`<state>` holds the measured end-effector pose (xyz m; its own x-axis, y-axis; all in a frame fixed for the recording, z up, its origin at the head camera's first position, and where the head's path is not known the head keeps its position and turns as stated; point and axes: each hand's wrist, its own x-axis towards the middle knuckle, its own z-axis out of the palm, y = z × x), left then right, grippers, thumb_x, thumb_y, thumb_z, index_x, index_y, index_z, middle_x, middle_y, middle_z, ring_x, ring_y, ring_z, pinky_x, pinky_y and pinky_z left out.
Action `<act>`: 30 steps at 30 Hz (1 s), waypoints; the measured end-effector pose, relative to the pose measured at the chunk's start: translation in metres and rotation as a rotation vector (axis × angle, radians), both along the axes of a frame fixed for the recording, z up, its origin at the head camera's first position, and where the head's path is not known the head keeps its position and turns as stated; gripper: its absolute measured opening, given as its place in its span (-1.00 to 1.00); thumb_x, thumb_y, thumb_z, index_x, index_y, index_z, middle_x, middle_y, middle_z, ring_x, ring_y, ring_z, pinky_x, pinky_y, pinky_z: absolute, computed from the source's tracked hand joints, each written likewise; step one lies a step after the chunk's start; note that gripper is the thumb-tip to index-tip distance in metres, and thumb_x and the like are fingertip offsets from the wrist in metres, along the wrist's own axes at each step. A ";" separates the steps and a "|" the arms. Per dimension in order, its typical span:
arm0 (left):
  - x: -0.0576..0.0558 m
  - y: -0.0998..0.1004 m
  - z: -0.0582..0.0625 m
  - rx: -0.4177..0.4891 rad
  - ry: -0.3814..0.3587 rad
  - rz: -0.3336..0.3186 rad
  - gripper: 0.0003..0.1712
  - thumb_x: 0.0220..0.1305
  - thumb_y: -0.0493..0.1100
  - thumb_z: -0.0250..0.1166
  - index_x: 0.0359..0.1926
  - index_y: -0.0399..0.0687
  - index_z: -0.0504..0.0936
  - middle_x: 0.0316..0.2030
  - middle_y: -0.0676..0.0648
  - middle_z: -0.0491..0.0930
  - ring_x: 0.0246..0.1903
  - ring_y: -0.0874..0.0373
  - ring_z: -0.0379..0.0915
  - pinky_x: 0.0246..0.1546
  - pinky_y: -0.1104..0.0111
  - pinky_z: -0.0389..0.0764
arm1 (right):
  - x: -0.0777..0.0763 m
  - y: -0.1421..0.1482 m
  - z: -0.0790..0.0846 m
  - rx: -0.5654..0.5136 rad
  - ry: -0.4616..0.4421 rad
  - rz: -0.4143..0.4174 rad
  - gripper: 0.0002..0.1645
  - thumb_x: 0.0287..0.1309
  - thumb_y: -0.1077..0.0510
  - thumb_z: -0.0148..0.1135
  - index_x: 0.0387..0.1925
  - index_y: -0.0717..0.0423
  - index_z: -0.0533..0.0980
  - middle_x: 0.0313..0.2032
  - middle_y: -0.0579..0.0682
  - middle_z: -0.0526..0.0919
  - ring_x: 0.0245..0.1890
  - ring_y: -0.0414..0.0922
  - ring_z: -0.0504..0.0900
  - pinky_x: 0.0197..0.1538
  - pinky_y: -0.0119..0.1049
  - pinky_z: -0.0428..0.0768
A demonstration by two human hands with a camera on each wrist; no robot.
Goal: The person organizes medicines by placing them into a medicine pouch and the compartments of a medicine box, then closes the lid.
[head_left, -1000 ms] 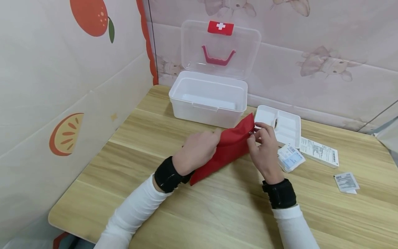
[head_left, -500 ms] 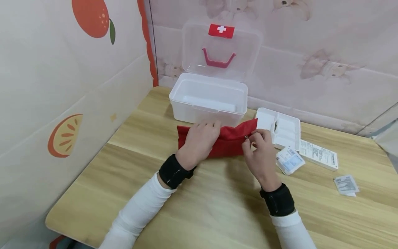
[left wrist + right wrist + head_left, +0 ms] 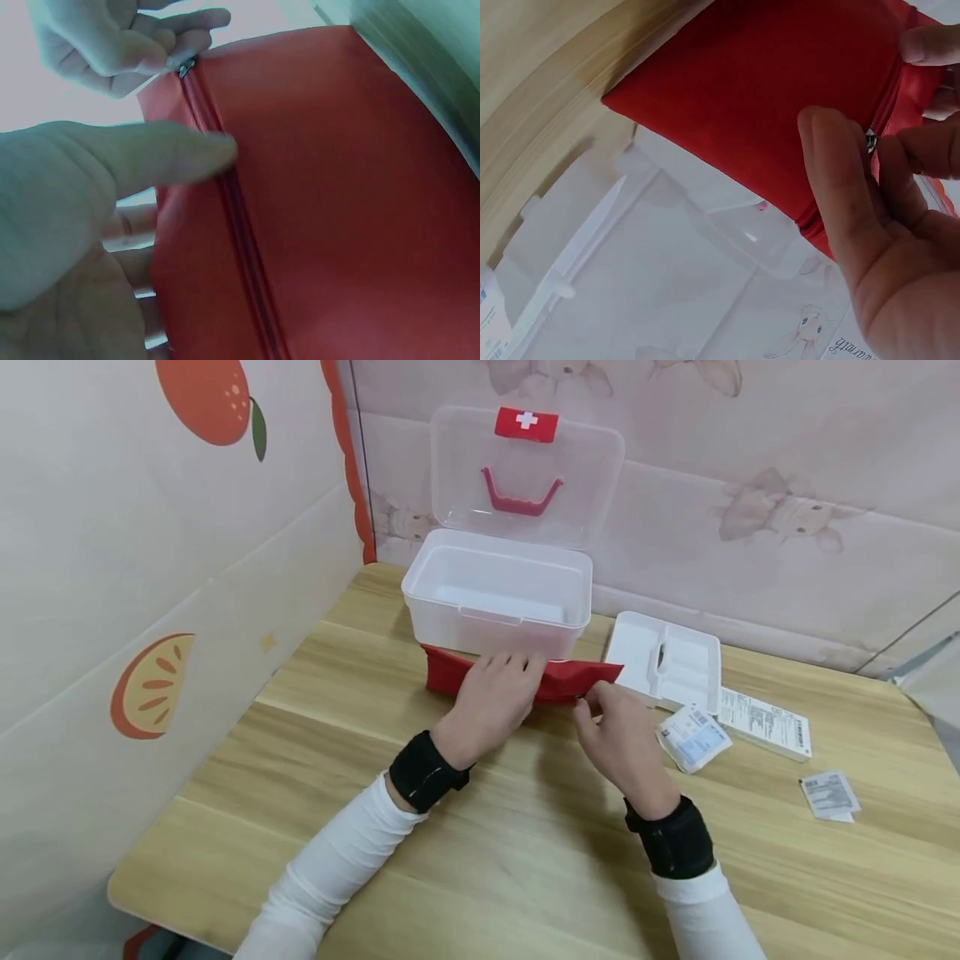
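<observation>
Red pouch (image 3: 447,675) is hanging or resting just in front of the clear box (image 3: 480,631), its back edge overlapping the box's front wall in the head view; whether it's touching the box or table (image 3: 450,877), can't tell. Your L hand (image 3: 491,697) is gripping it from the box's front side, thumb lying across the zip (image 3: 251,247), fingers tucking behind the pouch. Your R hand (image 3: 626,743), in front of the box & a bit to its R, is pinching the metal zip pull (image 3: 186,69) btwn thumb & fingertip nr the pouch's R end.

The box is standing open, its lid (image 3: 457,468) leaning upright behind it w/ a pink handle (image 3: 521,506) & a red cross label (image 3: 527,424). R of the box, a white divided tray (image 3: 630,647) is lying flat. Further R of the box & nearer you, white-blue packets (image 3: 693,737) are sitting beside a printed flat carton (image 3: 768,722); small sachets (image 3: 828,795) are lying farthest R of it. You're wearing black straps (image 3: 427,770) on both wrists, w/ white sleeves (image 3: 337,847) below.
</observation>
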<state>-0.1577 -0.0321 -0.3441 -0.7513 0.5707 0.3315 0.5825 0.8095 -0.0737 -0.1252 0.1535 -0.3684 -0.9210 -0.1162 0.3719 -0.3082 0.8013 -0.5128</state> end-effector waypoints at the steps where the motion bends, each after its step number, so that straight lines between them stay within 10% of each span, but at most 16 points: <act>1: 0.000 0.000 0.000 -0.006 -0.015 -0.001 -0.71 0.33 -0.06 0.32 -0.05 -0.11 0.51 -0.24 -0.08 0.65 -0.19 0.04 0.58 -0.20 0.29 0.58 | 0.001 -0.001 0.001 -0.011 0.000 0.015 -0.85 0.25 0.28 0.12 -0.46 0.20 0.50 -0.49 0.09 0.62 -0.50 -0.03 0.50 -0.43 -0.22 0.49; 16: -0.007 -0.002 0.006 0.065 -0.156 -0.138 -0.72 0.34 -0.06 0.32 -0.02 -0.04 0.56 -0.39 -0.02 0.63 -0.43 0.13 0.50 -0.44 0.36 0.61 | 0.006 -0.006 0.003 0.188 0.028 -0.033 -0.86 0.26 0.24 0.12 -0.42 0.21 0.47 -0.62 0.04 0.48 -0.69 -0.07 0.33 -0.61 -0.29 0.28; 30: 0.000 0.000 0.008 0.072 -0.206 -0.162 -0.77 0.34 -0.07 0.32 -0.06 -0.03 0.56 -0.41 0.02 0.63 -0.45 0.16 0.54 -0.48 0.34 0.59 | -0.004 0.004 -0.008 0.003 0.189 0.012 -0.85 0.13 0.36 0.15 -0.52 0.19 0.45 -0.58 0.08 0.59 -0.66 -0.11 0.43 -0.60 -0.32 0.40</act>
